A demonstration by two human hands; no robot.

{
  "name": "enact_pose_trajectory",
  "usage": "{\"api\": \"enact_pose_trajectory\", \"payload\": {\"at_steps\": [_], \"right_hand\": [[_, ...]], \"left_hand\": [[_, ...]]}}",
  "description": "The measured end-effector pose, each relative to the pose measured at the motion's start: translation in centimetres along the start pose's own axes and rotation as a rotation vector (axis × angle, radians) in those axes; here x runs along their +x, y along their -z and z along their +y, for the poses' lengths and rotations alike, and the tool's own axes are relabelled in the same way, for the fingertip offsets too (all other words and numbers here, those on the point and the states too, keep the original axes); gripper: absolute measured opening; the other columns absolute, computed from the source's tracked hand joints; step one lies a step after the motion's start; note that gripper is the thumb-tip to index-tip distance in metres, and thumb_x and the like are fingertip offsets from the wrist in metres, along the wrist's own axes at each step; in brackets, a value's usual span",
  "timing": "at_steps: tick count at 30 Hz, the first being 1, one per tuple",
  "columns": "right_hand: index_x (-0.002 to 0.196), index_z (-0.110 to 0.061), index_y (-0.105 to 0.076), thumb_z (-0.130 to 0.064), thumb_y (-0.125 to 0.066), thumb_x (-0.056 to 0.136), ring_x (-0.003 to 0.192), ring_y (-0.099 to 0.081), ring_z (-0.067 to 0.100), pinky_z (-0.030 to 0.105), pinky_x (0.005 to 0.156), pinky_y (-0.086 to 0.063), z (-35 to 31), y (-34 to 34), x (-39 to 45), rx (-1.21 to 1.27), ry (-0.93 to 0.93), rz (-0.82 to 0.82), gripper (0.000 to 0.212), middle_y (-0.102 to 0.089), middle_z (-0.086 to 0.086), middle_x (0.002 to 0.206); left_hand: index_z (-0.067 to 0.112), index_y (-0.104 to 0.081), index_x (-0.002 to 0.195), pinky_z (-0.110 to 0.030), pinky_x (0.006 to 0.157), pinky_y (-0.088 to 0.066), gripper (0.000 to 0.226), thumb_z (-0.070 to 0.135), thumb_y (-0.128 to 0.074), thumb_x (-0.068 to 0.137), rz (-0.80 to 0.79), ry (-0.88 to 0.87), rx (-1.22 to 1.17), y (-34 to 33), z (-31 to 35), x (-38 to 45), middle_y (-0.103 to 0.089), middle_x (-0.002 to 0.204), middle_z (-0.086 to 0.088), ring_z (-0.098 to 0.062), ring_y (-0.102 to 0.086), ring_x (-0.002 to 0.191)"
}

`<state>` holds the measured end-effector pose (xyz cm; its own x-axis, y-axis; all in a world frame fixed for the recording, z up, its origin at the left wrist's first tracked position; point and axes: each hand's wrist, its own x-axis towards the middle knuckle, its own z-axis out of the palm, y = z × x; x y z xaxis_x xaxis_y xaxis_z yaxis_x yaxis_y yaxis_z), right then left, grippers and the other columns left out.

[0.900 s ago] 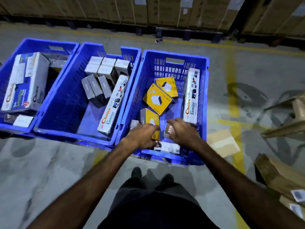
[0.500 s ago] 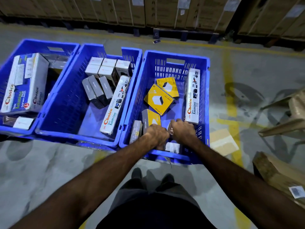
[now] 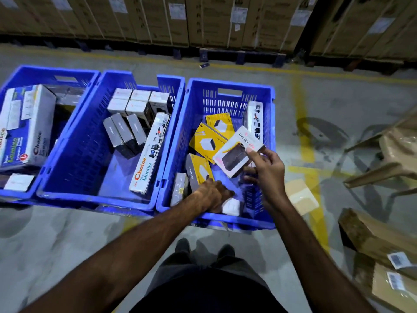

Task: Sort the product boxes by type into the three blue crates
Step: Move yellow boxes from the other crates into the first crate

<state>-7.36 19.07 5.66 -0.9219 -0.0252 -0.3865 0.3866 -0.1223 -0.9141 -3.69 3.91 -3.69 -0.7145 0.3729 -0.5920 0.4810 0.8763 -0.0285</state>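
Three blue crates stand side by side on the floor. Over the right crate (image 3: 228,85) my right hand (image 3: 267,170) holds up a white box marked HALLEY (image 3: 237,152), tilted. My left hand (image 3: 213,195) is down at the near end of that crate, on a small white box (image 3: 232,206); I cannot tell whether it grips it. Yellow boxes (image 3: 204,141) and a long white Choice Lumino box (image 3: 255,120) lie in the same crate. The middle crate (image 3: 117,76) has small white and grey boxes (image 3: 126,129) and another Lumino box (image 3: 151,152). The left crate (image 3: 45,73) holds a big Choice box (image 3: 29,125).
Stacked cartons on pallets (image 3: 203,21) line the back. A flat cardboard piece (image 3: 301,195) lies on the floor right of the crates. Brown cartons with labels (image 3: 383,251) and a wooden frame (image 3: 383,168) sit at the right. My feet (image 3: 203,247) stand just behind the right crate.
My right hand has lifted the HALLEY box out of the near end of the right crate and turned its face up. My left hand has shifted slightly right, lower in the crate.
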Motion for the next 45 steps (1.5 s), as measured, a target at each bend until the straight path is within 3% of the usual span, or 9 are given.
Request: {"api": "enact_pose_trajectory", "payload": {"at_steps": [4, 8, 13, 19, 24, 29, 34, 40, 45], "right_hand": [[0.123, -0.018, -0.069, -0.033, -0.074, 0.093, 0.068, -0.069, 0.019, 0.027, 0.056, -0.053, 0.1, 0.9, -1.1, 0.159, -0.153, 0.021, 0.034, -0.075, 0.002, 0.102], [0.132, -0.013, -0.067, -0.034, -0.071, 0.093, 0.066, -0.064, 0.013, 0.025, 0.055, -0.051, -0.2, 1.8, -1.7, 0.285, -0.248, 0.026, 0.044, -0.069, 0.003, 0.103], [0.129, -0.020, -0.069, -0.037, -0.070, 0.094, 0.065, -0.065, 0.010, 0.025, 0.059, -0.048, -1.8, 2.3, -1.8, 0.346, -0.238, -0.011, 0.039, -0.070, -0.004, 0.105], [0.125, -0.027, -0.070, -0.041, -0.068, 0.093, 0.073, -0.063, 0.009, 0.025, 0.061, -0.044, -3.8, 0.1, -1.1, 0.433, -0.173, -0.104, 0.034, -0.067, -0.009, 0.099], [0.116, -0.027, -0.068, -0.038, -0.066, 0.096, 0.068, -0.066, 0.006, 0.026, 0.064, -0.046, -3.7, -4.4, -0.8, 0.314, -0.210, -0.180, 0.023, -0.069, -0.011, 0.091], [0.115, -0.024, -0.069, -0.032, -0.071, 0.095, 0.067, -0.066, 0.010, 0.024, 0.059, -0.047, -1.4, -12.1, -1.7, 0.078, -0.225, -0.353, 0.021, -0.074, -0.006, 0.096], [0.116, -0.024, -0.053, -0.030, -0.078, 0.090, 0.061, -0.064, 0.020, 0.023, 0.044, -0.044, 1.4, -21.9, -2.4, -0.213, -0.152, -0.461, 0.037, -0.072, 0.008, 0.091], [0.119, -0.030, -0.045, -0.047, -0.077, 0.068, 0.060, -0.070, 0.016, 0.036, 0.057, -0.057, 4.5, -29.1, -2.2, -0.587, -0.062, -0.554, 0.062, -0.075, 0.000, 0.093], [0.104, -0.018, -0.047, -0.041, -0.075, 0.082, 0.055, -0.068, 0.018, 0.034, 0.056, -0.052, 6.5, -31.3, -2.3, -0.724, -0.140, -0.565, 0.042, -0.072, 0.003, 0.083]], "left_hand": [[0.034, -0.024, 0.164, -0.057, 0.116, -0.034, 0.067, 0.035, -0.053, 0.103, -0.016, 0.007, 0.069, 0.2, 0.5, 0.6, -0.049, 0.157, -0.007, -0.032, -0.045, 0.142], [0.025, -0.047, 0.149, -0.051, 0.108, -0.040, 0.050, 0.032, -0.057, 0.100, 0.072, 0.016, -0.029, 0.6, 0.9, 0.3, -0.058, 0.143, -0.011, -0.034, -0.052, 0.132], [0.022, -0.064, 0.120, -0.039, 0.083, -0.058, 0.054, 0.046, -0.086, 0.077, 0.369, 0.149, -0.912, 1.3, -1.3, -2.5, -0.072, 0.115, -0.001, -0.024, -0.068, 0.103], [0.004, -0.067, 0.122, -0.034, 0.087, -0.061, 0.045, 0.007, -0.087, 0.082, 0.754, 0.371, -1.770, 0.0, -3.9, -10.7, -0.077, 0.115, -0.010, -0.029, -0.073, 0.109], [0.001, -0.072, 0.118, -0.040, 0.093, -0.061, 0.044, 0.017, -0.086, 0.080, 0.940, 0.513, -2.124, -2.1, -4.6, -18.3, -0.076, 0.119, -0.016, -0.030, -0.073, 0.107], [0.001, -0.074, 0.104, -0.031, 0.070, -0.063, 0.014, 0.006, -0.074, 0.091, 1.076, 0.827, -2.067, -4.7, -7.7, -24.1, -0.078, 0.095, -0.015, -0.025, -0.073, 0.083], [0.008, -0.074, 0.100, -0.030, 0.059, -0.050, 0.044, 0.039, -0.087, 0.071, 1.068, 1.054, -1.766, -7.4, -13.8, -28.6, -0.078, 0.083, -0.011, -0.025, -0.067, 0.074], [0.020, -0.074, 0.102, -0.034, 0.071, -0.055, 0.058, 0.056, -0.085, 0.058, 1.008, 1.181, -1.505, -9.0, -19.4, -29.6, -0.079, 0.095, 0.001, -0.018, -0.074, 0.087], [0.017, -0.072, 0.116, -0.032, 0.080, -0.047, 0.052, 0.048, -0.088, 0.077, 0.894, 1.288, -1.331, -10.9, -21.6, -28.0, -0.072, 0.108, -0.004, -0.025, -0.067, 0.102]]}}
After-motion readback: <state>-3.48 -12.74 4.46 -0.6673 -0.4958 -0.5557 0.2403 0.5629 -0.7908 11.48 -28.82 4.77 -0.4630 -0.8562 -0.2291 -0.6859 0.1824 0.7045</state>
